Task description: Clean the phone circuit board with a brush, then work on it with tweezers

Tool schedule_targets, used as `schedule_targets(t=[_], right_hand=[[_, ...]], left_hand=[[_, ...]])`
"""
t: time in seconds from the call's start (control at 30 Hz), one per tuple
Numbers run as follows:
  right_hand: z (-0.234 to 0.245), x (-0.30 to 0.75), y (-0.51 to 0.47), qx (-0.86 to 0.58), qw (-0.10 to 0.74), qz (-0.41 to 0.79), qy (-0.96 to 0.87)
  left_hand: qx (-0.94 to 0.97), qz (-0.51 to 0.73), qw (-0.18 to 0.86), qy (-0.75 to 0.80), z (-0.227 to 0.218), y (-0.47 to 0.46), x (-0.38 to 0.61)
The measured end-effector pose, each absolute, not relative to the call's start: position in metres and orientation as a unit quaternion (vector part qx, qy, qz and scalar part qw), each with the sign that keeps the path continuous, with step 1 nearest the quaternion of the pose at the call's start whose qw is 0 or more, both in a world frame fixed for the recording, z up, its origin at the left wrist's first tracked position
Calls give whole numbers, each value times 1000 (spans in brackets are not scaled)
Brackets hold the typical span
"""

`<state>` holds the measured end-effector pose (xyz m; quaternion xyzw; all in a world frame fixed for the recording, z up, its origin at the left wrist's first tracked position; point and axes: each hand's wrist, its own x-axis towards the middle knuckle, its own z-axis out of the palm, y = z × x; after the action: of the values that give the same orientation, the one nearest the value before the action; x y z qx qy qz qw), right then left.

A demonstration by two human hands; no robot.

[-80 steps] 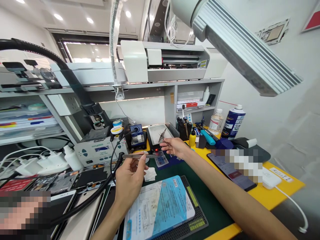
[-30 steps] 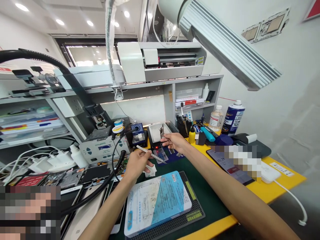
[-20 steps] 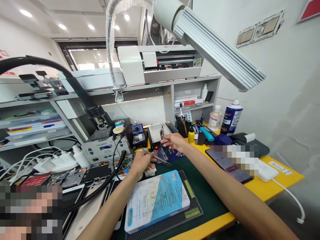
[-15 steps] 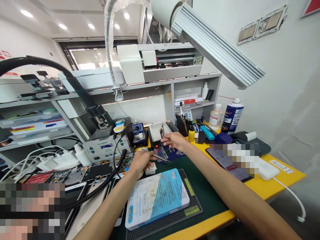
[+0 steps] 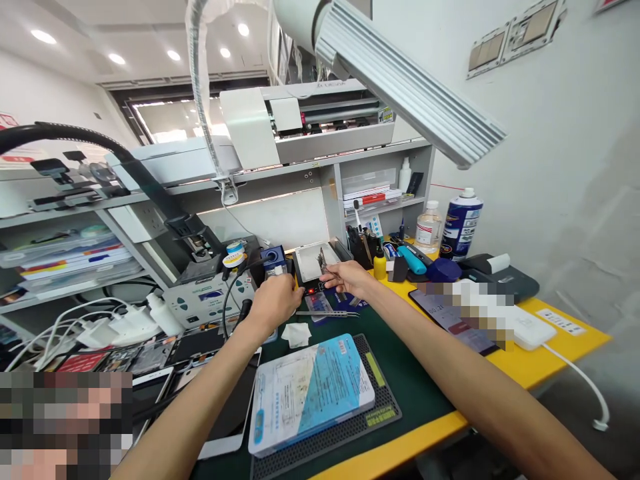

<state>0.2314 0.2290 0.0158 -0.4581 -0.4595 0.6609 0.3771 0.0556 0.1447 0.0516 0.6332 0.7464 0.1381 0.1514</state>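
My left hand (image 5: 273, 300) reaches over the green mat (image 5: 410, 393) to the blue iron stand (image 5: 274, 257). Its fingers are curled at the stand, next to a black cable (image 5: 244, 308); whether they hold anything is hidden. Metal tweezers (image 5: 327, 313) lie loose on the mat just right of that hand. My right hand (image 5: 350, 277) hovers at the front edge of the small heating plate (image 5: 307, 263) with its fingers pinched on a small dark part (image 5: 321, 259) over the plate. A white wipe (image 5: 296, 333) lies below the left hand.
A blue-and-white packet (image 5: 310, 393) rests on a black mat at the near edge. A rework station (image 5: 205, 300), phones (image 5: 220, 427) and chargers crowd the left. Bottles (image 5: 460, 223), a tool holder (image 5: 365, 247) and a dark phone (image 5: 450, 320) stand right. A lamp head (image 5: 410, 87) hangs overhead.
My left hand has let go of the tweezers, which now lie on the mat, and has moved up to the blue stand. The right hand has stayed at the heating plate.
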Motion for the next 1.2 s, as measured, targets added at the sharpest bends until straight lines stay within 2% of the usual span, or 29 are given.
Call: schedule_targets(t=[0.13,0.37,1.2], right_hand=[[13,232,231,-452,377,662,-464],[9,238,232,-441,386,662,-468],[17,239,223,-437,356,676,-475]], left_hand=[[655,85,45,749,46,163,72],[651,37,-25,758,33,172,80],[641,3,-50,766,31,175,88]])
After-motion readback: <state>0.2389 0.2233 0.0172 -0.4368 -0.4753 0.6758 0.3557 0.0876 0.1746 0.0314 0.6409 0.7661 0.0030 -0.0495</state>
